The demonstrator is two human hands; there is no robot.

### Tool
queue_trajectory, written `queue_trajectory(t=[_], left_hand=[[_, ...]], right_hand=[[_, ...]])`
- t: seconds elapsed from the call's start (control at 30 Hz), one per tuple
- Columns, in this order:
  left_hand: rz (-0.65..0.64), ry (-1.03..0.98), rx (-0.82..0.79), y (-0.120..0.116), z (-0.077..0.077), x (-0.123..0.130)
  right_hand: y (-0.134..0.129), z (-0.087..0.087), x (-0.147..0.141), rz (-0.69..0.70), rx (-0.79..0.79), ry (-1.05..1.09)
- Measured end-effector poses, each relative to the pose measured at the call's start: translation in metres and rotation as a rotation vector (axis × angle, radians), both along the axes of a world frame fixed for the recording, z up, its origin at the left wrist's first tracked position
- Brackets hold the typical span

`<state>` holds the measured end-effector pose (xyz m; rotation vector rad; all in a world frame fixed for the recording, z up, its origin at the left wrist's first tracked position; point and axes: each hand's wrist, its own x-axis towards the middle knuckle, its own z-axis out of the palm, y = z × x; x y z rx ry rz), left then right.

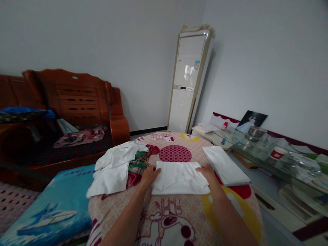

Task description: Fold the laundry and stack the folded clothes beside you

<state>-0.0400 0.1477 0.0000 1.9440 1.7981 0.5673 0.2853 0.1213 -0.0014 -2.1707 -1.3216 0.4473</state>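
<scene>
A white cloth (179,177), partly folded into a wide rectangle, lies in front of me on the patterned table cover (176,205). My left hand (150,175) pinches its far left corner between thumb and fingers. At the far right corner, my right hand (207,170) grips the same cloth. To the left sits a loose heap of white cloths (112,171), with a green and red plaid cloth (139,162) beside it. A neatly folded white stack (225,165) rests at the table's right side.
Right of the table stands a glass-topped cabinet (256,160) holding a paper cup (278,152) and a photo (251,122). A blue cushioned seat (58,205) and a wooden sofa (77,99) are at left. A tall air conditioner (188,82) stands behind.
</scene>
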Motion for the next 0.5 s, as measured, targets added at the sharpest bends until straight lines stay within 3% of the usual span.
queue_trajectory(t=[0.2, 0.5], left_hand=[[-0.046, -0.084, -0.106, 0.0051, -0.0025, -0.0058], [-0.041, -0.201, -0.105, 0.005, -0.0067, -0.0062]], right_hand=[[0.0007, -0.004, 0.0016, -0.04, -0.11, -0.127], [0.0049, 0.0, -0.006, -0.088, -0.172, -0.137]])
